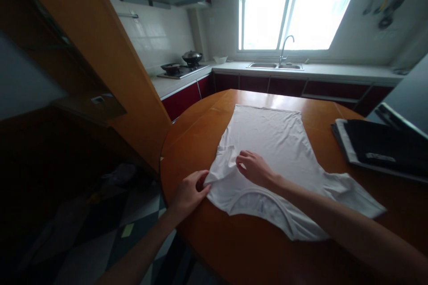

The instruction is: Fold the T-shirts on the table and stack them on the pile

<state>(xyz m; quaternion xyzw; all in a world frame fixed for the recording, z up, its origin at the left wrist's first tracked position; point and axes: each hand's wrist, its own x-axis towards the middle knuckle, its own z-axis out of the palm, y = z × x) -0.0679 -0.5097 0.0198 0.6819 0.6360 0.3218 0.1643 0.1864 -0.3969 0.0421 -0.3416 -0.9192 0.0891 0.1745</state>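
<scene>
A white T-shirt lies spread on the round wooden table, its neckline towards me and its hem at the far side. My left hand is closed on the shirt's left edge near the shoulder, thumb and fingers pinching the cloth. Over the left sleeve area, my right hand is curled with its fingertips together at a raised fold of the fabric. My right forearm crosses above the neckline. The sleeve on the right side lies outstretched and wrinkled, while the left one is bunched up between my hands.
Folded dark and white clothes are stacked at the right of the wooden table. Beyond it, a counter holds a sink and a stove with pans. An orange-brown wooden panel rises at the left.
</scene>
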